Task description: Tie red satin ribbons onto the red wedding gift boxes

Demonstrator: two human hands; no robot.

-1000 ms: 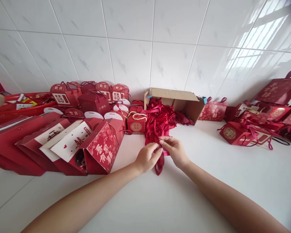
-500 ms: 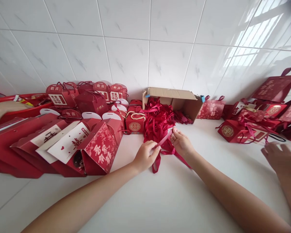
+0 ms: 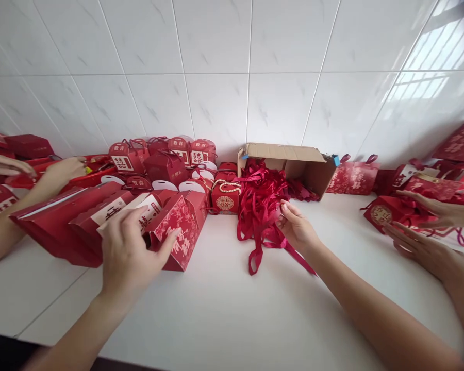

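My left hand has its thumb and fingers spread over the front of a row of red gift boxes. Its thumb reaches the face of the nearest box, which is flowered and printed with white characters; whether it presses on it I cannot tell. My right hand is pinched on a red ribbon at the edge of a tangled ribbon pile. That pile spills from a cardboard box lying on its side. Loose ribbon ends trail on the white table below.
Small red boxes with cord handles stand along the tiled wall. A co-worker's hands rest by red boxes at the right. Another person's hands reach into a red container at the left.
My left hand has let go of the ribbon and moved left to the gift boxes. My right hand stays by the ribbon pile. The co-worker's second hand has appeared at the right.
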